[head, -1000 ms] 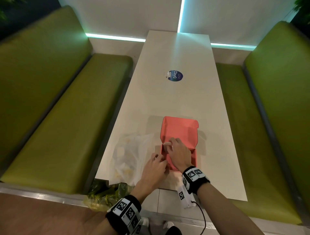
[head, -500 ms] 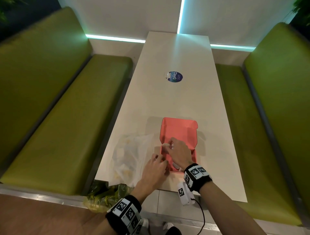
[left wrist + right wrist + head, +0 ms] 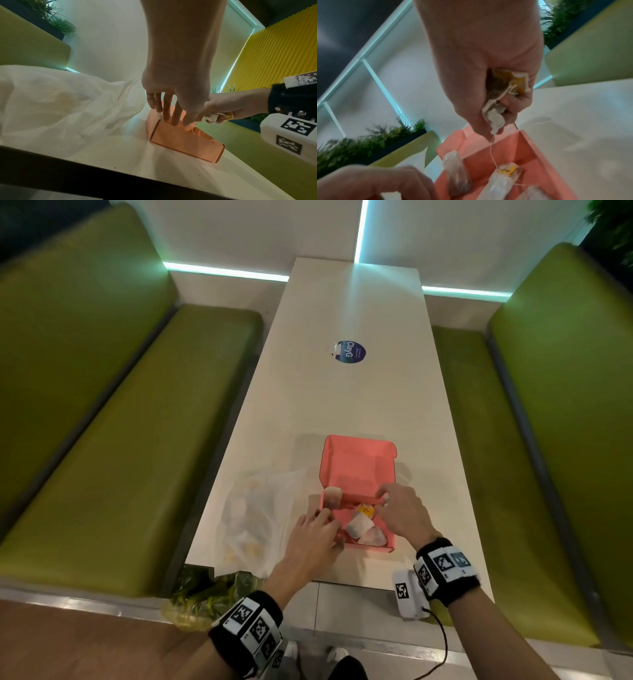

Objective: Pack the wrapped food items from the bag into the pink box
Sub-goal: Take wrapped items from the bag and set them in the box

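The pink box [image 3: 383,546] lies open near the table's front edge, its lid [image 3: 358,463] standing up at the back. Several wrapped items lie inside; one [image 3: 332,497] leans on the left wall and another [image 3: 502,175] has a yellow tag. My right hand [image 3: 394,501] hovers over the box's right side and grips a crumpled wrapped item with a yellow tag [image 3: 506,88]. A thin string [image 3: 493,152] hangs from it to the tagged item below. My left hand [image 3: 325,520] rests with straight fingers [image 3: 171,112] on the box's left wall. The translucent white bag [image 3: 260,515] lies left of the box.
The long pale table [image 3: 342,405] carries a round blue sticker [image 3: 350,353] farther back. Green benches [image 3: 154,440] flank both sides. A bag of green leaves [image 3: 205,594] sits below the table's near left corner.
My right hand has moved from the box's left side to its right side and uncovered the items inside. The left hand has stayed at the left wall.
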Available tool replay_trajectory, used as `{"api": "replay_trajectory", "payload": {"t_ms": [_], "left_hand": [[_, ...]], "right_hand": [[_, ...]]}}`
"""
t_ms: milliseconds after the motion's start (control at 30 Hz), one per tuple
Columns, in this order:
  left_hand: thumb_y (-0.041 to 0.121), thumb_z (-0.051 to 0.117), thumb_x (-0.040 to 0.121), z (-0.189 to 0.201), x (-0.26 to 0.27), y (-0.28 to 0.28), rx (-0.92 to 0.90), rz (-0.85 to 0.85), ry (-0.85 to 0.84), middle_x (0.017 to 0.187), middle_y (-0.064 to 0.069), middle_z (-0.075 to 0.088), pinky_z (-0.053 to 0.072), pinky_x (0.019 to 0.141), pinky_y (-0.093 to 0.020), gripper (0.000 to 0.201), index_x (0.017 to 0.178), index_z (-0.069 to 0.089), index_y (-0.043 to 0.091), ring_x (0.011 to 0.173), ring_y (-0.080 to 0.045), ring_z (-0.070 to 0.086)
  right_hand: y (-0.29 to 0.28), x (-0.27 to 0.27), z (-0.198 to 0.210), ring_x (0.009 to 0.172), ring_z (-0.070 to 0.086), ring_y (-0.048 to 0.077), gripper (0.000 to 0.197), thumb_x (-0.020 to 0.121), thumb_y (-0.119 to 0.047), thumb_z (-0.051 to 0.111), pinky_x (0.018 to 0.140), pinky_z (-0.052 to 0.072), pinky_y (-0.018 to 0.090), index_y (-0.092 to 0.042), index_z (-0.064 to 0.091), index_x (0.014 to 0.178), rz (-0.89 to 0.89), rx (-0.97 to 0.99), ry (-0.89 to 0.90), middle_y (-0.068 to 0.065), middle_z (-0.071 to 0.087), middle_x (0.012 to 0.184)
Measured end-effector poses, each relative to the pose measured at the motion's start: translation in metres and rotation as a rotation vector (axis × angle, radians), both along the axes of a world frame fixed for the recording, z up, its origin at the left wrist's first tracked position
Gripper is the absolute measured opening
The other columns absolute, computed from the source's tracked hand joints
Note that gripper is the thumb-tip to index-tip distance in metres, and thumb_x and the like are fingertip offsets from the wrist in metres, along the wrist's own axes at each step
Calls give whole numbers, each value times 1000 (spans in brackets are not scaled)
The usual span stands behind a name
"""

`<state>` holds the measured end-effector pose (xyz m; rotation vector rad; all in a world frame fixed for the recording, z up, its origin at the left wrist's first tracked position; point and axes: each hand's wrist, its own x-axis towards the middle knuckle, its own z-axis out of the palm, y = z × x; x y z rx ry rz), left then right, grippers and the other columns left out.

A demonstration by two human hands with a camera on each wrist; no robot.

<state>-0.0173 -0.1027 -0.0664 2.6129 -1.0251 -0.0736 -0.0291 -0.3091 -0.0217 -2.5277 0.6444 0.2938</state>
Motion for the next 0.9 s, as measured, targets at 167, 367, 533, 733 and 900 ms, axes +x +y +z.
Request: {"api": "replay_trajectory", "payload": {"t_ms": [167, 367, 533, 733, 900], "left_hand": [[27, 71, 77, -1, -3, -4, 14, 1, 0, 89, 0, 67, 50, 62, -34, 10, 74, 69, 17, 81, -25, 65], [27, 60, 89, 1, -4, -3, 38, 0, 61, 105, -4, 65, 50, 76, -38, 15, 89, 68, 14, 98, -29, 62], [31, 59, 94, 21, 3, -6, -193, -10, 164, 131, 0, 55, 44, 97, -36, 34, 127, 56, 21, 119, -22, 46], [30, 57, 99, 71, 19, -23, -484, -13, 394, 106, 10, 64, 46, 83, -24, 22, 117, 63, 18, 96, -5, 57], [9, 65, 94, 100, 27, -24, -792, 62, 485, 80, 13, 67, 48, 65, -17, 4, 92, 66, 12, 73, -4, 64]], "right_hand": [[17, -5, -16, 95, 63, 32, 22, 90, -27, 59, 76, 51, 35, -13, 62, 107, 126, -150, 148, 10, 61, 110], [24, -10, -19, 88, 62, 26, 10, 89, -17, 57, 73, 52, 36, -23, 53, 82, 115, -144, 74, 5, 64, 104], [13, -19, 6, 69, 61, 10, 30, 84, -47, 73, 62, 51, 32, -24, 56, 76, 107, 221, -33, -9, 64, 87], [6, -17, 59, 80, 60, -1, 5, 90, -23, 71, 75, 44, 19, -19, 70, 90, 197, 313, -267, -11, 68, 84], [11, -19, 82, 80, 61, 2, 1, 87, -17, 72, 71, 42, 11, -16, 73, 88, 133, 426, -457, -7, 69, 82]]}}
